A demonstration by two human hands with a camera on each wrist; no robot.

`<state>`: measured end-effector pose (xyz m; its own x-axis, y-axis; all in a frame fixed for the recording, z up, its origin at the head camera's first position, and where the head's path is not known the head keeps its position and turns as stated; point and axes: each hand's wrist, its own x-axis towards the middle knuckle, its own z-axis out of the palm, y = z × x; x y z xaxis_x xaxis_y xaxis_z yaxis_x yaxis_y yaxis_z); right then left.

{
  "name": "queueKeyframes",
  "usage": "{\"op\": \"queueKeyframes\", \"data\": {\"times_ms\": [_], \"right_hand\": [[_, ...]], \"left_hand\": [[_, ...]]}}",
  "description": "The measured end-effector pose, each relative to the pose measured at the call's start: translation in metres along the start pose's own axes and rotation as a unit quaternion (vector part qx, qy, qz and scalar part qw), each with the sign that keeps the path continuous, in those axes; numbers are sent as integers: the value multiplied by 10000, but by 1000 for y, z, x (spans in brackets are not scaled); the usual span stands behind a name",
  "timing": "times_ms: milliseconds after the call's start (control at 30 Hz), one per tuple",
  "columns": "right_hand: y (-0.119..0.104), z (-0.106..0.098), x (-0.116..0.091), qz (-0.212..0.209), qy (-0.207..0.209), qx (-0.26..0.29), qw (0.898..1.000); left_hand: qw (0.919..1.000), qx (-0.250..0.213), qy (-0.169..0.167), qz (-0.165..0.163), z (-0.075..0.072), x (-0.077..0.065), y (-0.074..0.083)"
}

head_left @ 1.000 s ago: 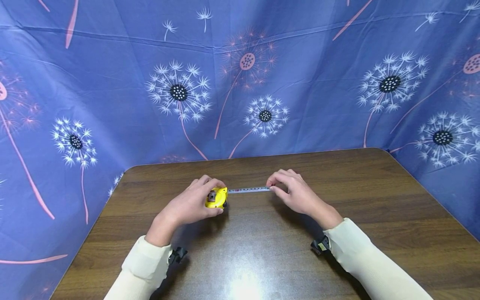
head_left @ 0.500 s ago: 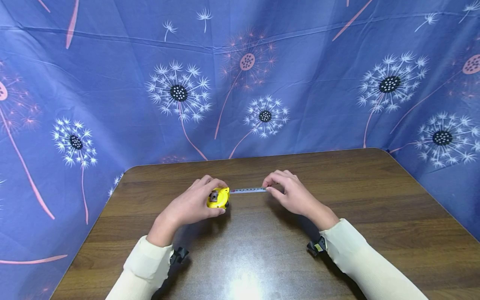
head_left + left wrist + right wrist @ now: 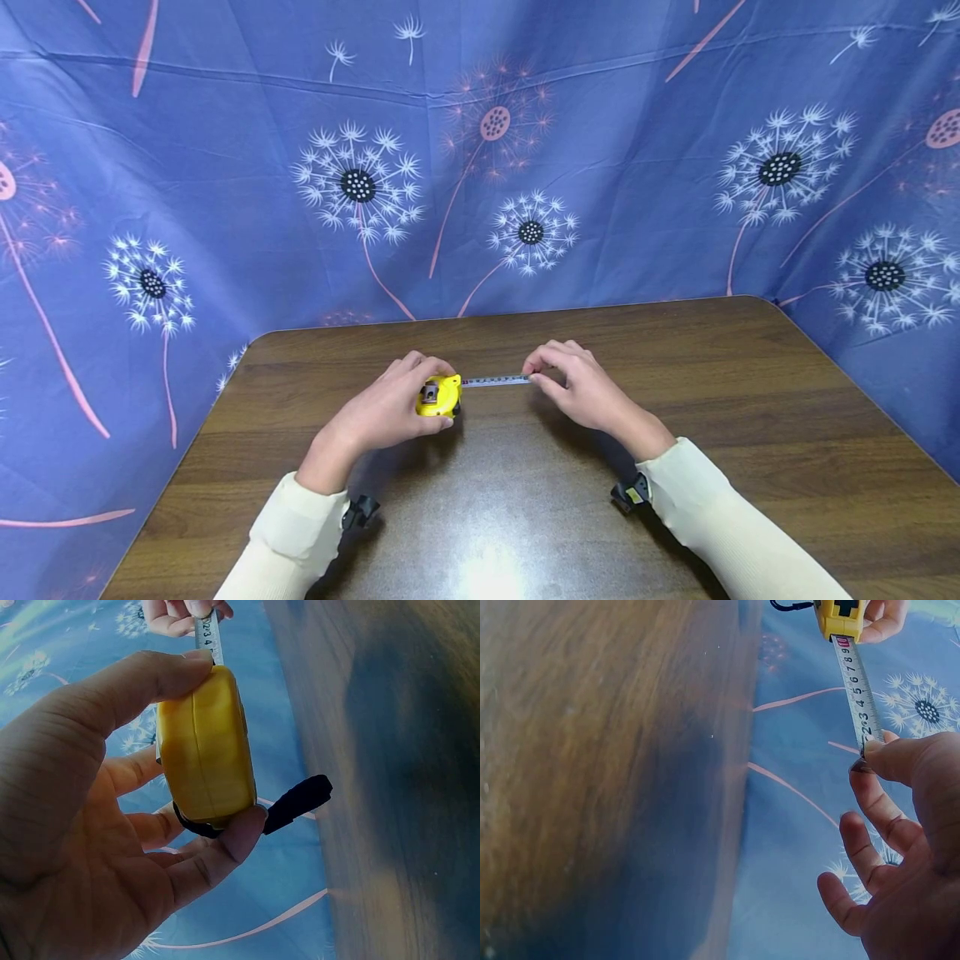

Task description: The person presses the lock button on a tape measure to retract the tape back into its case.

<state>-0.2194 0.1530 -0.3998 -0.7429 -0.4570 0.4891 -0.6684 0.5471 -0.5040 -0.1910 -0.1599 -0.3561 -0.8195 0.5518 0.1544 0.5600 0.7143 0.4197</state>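
A yellow tape measure (image 3: 441,395) is gripped in my left hand (image 3: 386,403), with the thumb on one edge and fingers on the opposite edge, as the left wrist view (image 3: 208,750) also has it. From its case a short length of silver blade (image 3: 495,381) runs straight to the right. My right hand (image 3: 581,387) pinches the blade's end between thumb and index finger. In the right wrist view the blade (image 3: 856,690) shows numbers up to a red mark at the case mouth, and the other fingers are spread apart. A black strap (image 3: 300,802) hangs off the case.
Both hands are above a brown wood-grain table (image 3: 487,475). A blue cloth with dandelion prints (image 3: 637,167) hangs behind the table and along its sides. Small black devices (image 3: 630,493) are strapped at both wrists.
My right hand has moved a little left toward the case, and my left hand slightly right. The exposed blade is shorter than a second ago. Both grips stay the same.
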Motion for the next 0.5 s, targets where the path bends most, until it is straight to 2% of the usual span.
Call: {"op": "queueKeyframes", "data": {"times_ms": [500], "right_hand": [[-1, 3, 2, -78, 28, 64, 9999]], "left_hand": [[9999, -14, -65, -77, 0, -1, 1]]}}
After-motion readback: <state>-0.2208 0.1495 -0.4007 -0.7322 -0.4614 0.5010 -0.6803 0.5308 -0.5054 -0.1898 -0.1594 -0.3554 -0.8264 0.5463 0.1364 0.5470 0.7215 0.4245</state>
